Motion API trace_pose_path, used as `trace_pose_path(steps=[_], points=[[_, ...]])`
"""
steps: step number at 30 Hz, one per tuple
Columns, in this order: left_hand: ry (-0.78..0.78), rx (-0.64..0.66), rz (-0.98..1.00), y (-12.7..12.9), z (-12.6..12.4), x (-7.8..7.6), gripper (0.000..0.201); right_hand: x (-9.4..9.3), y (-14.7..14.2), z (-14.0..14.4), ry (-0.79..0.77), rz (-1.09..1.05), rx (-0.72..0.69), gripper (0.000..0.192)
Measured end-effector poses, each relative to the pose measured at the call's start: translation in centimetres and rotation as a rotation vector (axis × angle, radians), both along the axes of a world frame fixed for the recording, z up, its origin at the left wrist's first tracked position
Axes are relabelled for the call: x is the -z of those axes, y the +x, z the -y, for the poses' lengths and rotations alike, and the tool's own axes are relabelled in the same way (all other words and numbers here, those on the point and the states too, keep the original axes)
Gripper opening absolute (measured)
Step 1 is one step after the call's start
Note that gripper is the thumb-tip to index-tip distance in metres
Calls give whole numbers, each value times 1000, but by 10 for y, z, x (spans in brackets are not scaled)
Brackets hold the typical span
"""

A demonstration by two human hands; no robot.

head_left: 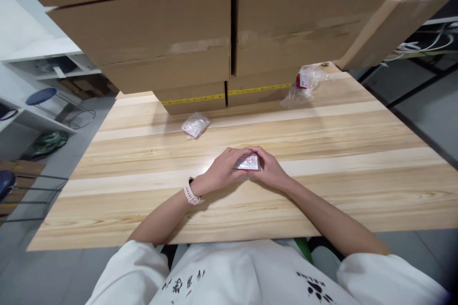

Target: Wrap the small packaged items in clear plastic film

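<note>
Between both hands, low over the middle of the wooden table (358,195), is a small flat packet (247,162) with a white printed face, red along its edge and a clear wrapper. My left hand (224,170) grips its left side with fingers over the top; a pale watch strap circles that wrist. From the right, my right hand (270,169) closes on the other end, thumb below and fingers above. The fingers cover the packet's far edge and both ends. Farther off to the left lies a clear plastic-wrapped packet (195,126), touched by neither hand.
Large cardboard boxes (150,38) are stacked along the table's far side, with yellow tape (261,89) low on them. At the back right, a crumpled clear plastic bag (304,88) holds a red-and-white item. A blue stool (41,96) stands on the floor at left.
</note>
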State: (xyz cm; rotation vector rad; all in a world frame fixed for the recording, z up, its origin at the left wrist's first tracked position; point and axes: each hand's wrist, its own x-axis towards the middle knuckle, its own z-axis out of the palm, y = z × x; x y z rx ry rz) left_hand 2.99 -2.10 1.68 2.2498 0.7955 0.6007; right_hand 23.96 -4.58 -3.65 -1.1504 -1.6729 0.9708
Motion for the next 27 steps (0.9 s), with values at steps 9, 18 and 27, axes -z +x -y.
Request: trace_pose_path(steps=[9,18,27], points=[[-327,102,74,-13,-11,-34,60,-26,-11,10,-266,-436,-113,79],[-314,92,-223,-42,-35,-44,41,-35,66,-9,197,615,18,35],[-986,-268,309,-24,-46,-2,29,-32,76,-10,504,451,643,35]])
